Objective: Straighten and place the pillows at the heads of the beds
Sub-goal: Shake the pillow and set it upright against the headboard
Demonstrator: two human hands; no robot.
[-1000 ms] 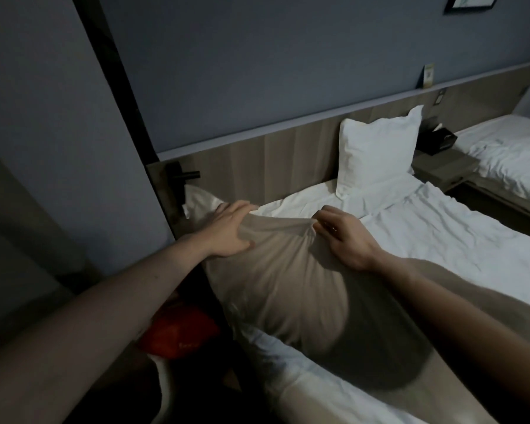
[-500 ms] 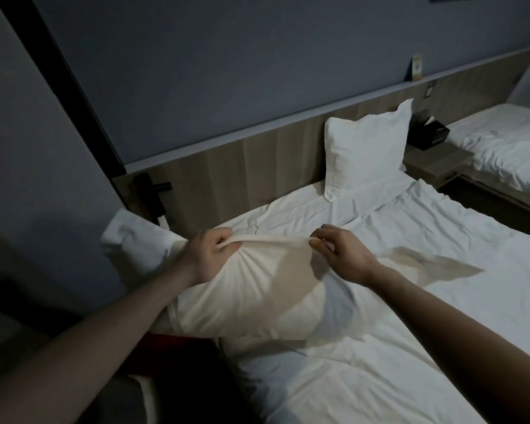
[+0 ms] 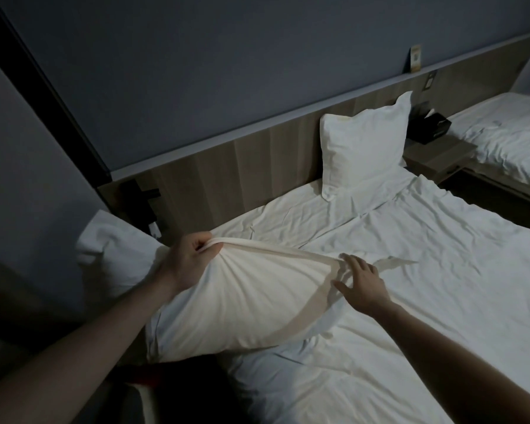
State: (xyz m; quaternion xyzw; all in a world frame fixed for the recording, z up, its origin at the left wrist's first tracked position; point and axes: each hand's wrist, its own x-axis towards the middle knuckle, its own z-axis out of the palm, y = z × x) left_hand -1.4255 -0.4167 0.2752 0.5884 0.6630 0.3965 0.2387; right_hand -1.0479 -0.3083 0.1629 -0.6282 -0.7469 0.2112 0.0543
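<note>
A cream pillow (image 3: 245, 304) lies at the left edge of the near bed (image 3: 410, 286), overhanging its side. My left hand (image 3: 187, 261) grips the pillow's top edge in a fist. My right hand (image 3: 361, 283) hovers with fingers spread at the pillow's right end, holding nothing. A white pillow (image 3: 364, 142) stands upright against the wooden headboard (image 3: 227, 175) at the bed's head. Another white pillow (image 3: 114, 249) sits off the bed's left side, partly behind my left hand.
A bedside table (image 3: 438, 154) with a black tissue box (image 3: 432, 127) stands between the near bed and a second bed (image 3: 508, 139) at the far right. A dark wall fixture (image 3: 138, 194) sits at the headboard's left end. A dim red object lies on the floor below the pillow.
My right hand has let go of the cream pillow's top edge and opened, moving right and down. The pillow has dropped lower and flatter onto the bed. My left hand keeps its grip.
</note>
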